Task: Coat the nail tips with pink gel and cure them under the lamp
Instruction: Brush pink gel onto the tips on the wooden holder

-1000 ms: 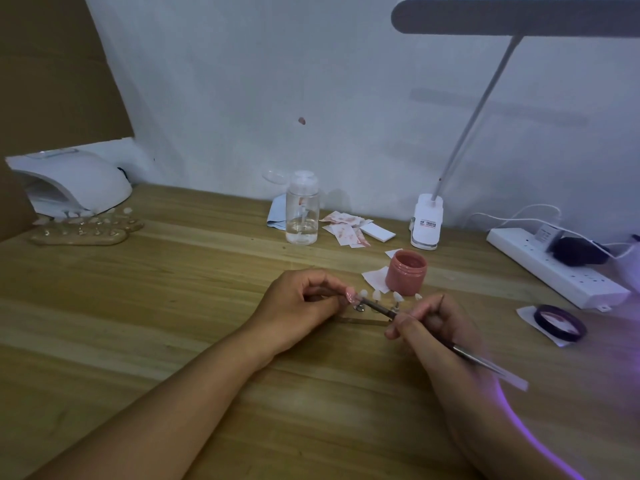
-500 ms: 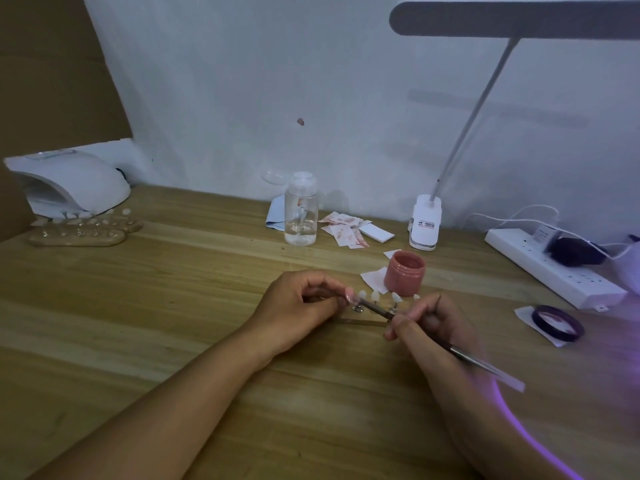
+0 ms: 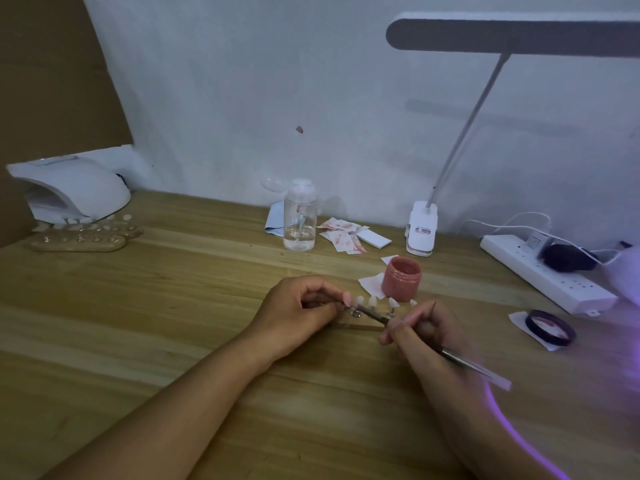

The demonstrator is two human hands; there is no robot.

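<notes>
On my feed the left hand (image 3: 298,313) has its fingers curled, pinching the end of the nail tips (image 3: 372,301) holder in the middle of the bench (image 3: 138,323). The right hand (image 3: 426,327) grips the brush (image 3: 372,315) like a pen, bristles by the leftmost tip. The open pink gel jar (image 3: 401,278) sits just behind them, and the white curing lamp (image 3: 72,192) is off at the far left corner.

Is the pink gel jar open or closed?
Open: the pink jar has no cap; a dark round lid lies apart on white paper.
</notes>
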